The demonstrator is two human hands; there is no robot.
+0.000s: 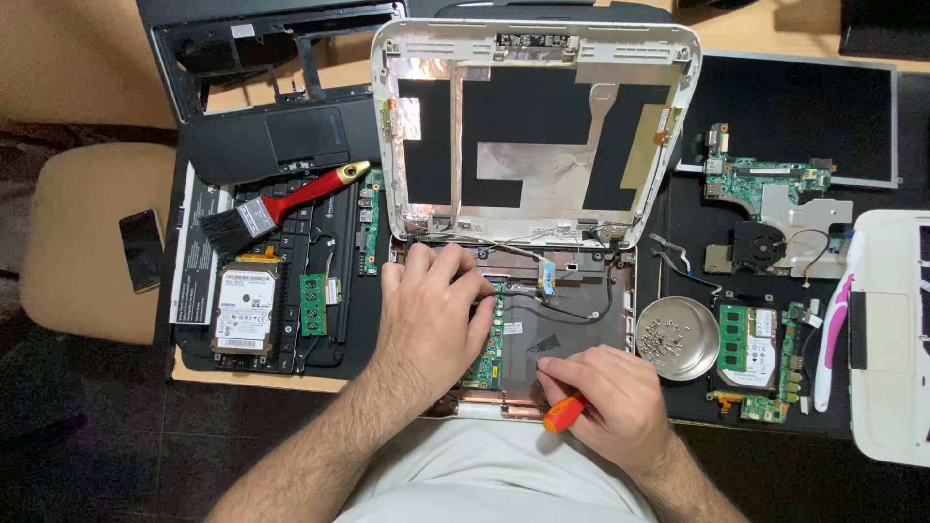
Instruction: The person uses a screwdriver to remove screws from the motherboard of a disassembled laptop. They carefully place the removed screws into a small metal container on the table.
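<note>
The left hand [431, 315] lay flat, fingers spread, pinning the green circuit board [487, 351] inside the opened white laptop base [620, 291]. The right hand [610, 397], at five o'clock, gripped an orange-handled screwdriver [564, 414] (tip hidden); keeping it upright would likely prevent slipping.

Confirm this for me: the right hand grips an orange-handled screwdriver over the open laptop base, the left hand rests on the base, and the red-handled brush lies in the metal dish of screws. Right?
Not quite. The head view shows the red-handled brush lying on the dismantled keyboard part at left, far from the metal dish, which holds only screws. The right hand does grip the orange-handled screwdriver, and the left hand rests on the laptop base.
</note>
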